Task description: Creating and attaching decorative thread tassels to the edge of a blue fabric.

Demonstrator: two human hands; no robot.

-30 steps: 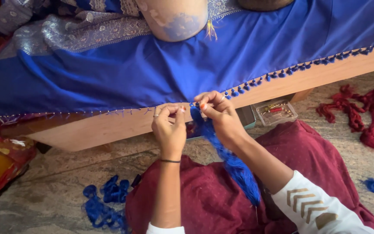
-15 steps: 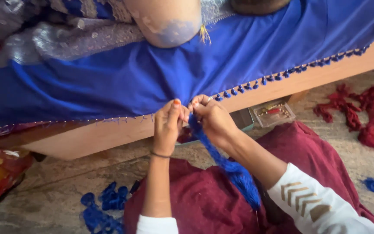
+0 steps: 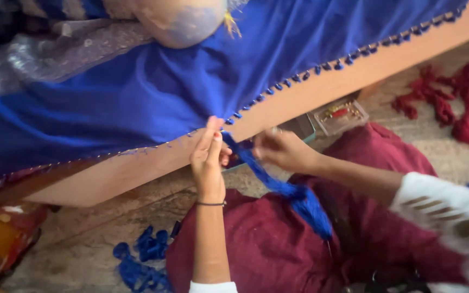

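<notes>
Blue yarn strand [image 3: 278, 184] runs taut from the hem of the bright blue woven cloth [image 3: 137, 103] down to a thicker blue tassel bundle [image 3: 313, 209] lying over the maroon-clad lap [image 3: 278, 249]. The left hand [image 3: 208, 157] has its fingers [image 3: 213, 138] pressed together, pinching the cloth's hem where the strand begins. The right hand [image 3: 283, 152], just beside it, has its fingers curled around the strand; the blur hides how tightly. Above the fingers, a row of small blue knotted tassels [image 3: 321, 68] edges the cloth along a pale wooden tabletop edge [image 3: 310, 92]. Beyond the right hand sits a small clear plastic box [image 3: 340, 114]. Red yarn scraps [image 3: 451, 108] lie farther off, blue yarn scraps [image 3: 142, 260] below the left wrist.
</notes>
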